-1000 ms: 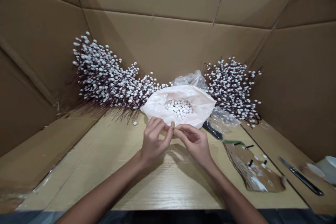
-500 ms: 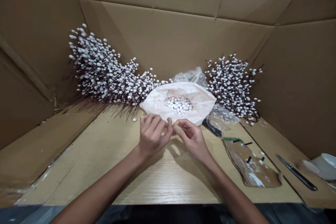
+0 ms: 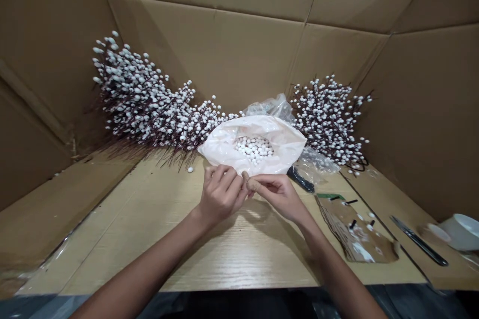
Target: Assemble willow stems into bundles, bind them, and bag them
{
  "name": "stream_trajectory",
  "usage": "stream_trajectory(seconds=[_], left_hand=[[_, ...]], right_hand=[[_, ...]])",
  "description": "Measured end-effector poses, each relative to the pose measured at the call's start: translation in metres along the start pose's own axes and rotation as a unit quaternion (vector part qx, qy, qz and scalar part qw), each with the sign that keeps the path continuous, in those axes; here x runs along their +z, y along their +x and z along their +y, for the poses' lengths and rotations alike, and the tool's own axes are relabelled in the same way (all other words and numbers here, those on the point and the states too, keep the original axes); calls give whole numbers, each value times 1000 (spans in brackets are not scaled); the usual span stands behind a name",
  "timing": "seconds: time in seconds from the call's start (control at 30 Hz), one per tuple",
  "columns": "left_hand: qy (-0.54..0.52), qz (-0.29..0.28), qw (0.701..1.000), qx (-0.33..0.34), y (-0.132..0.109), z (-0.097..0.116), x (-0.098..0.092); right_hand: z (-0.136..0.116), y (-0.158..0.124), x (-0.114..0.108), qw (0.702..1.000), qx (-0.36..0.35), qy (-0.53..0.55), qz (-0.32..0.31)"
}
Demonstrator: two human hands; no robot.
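My left hand [image 3: 223, 190] and my right hand [image 3: 276, 194] meet fingertip to fingertip above the table, just in front of a white plastic bag [image 3: 217, 142]. Both are closed in a pinch, and whatever lies between the fingertips is too small or hidden to name. The bag lies spread open, with many small white balls [image 3: 256, 149] in its middle. Brown stems tipped with white balls are heaped in a large bunch [image 3: 145, 99] at the back left. A smaller bunch [image 3: 327, 119] stands at the back right.
Right of my hands lies a piece of cardboard [image 3: 352, 239] with white smears and small black pieces on it. Farther right are a black-handled knife [image 3: 419, 240] and a whitish cup-like container [image 3: 462, 232]. Clear plastic wrap [image 3: 318, 159] lies beside the bag. Cardboard walls [image 3: 209, 55] surround the table.
My right hand has lowered slightly and turned flatter, its fingers still against those of my left hand. The whole view has shifted a little.
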State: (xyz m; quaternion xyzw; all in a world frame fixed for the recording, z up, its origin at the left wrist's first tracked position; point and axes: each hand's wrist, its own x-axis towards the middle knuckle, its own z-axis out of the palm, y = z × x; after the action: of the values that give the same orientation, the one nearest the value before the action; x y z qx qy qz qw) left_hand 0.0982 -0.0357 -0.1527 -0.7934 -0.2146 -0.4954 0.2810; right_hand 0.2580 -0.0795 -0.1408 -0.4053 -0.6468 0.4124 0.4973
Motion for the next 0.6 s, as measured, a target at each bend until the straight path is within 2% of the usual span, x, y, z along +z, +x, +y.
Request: stream_trajectory(seconds=[0.2, 0.47, 0.53, 0.6], left_hand=[[-1, -14, 1000, 6, 1, 1, 2], [-17, -26, 999, -5, -1, 1, 3], [-37, -30, 999, -24, -2, 1, 4], [-80, -43, 993, -77, -1, 3, 4]], right_hand=[[2, -1, -4, 992, -50, -116, 20], [3, -1, -1, 981, -87, -164, 49], [2, -1, -2, 978, -103, -174, 59], [2, -1, -3, 971, -132, -180, 81]])
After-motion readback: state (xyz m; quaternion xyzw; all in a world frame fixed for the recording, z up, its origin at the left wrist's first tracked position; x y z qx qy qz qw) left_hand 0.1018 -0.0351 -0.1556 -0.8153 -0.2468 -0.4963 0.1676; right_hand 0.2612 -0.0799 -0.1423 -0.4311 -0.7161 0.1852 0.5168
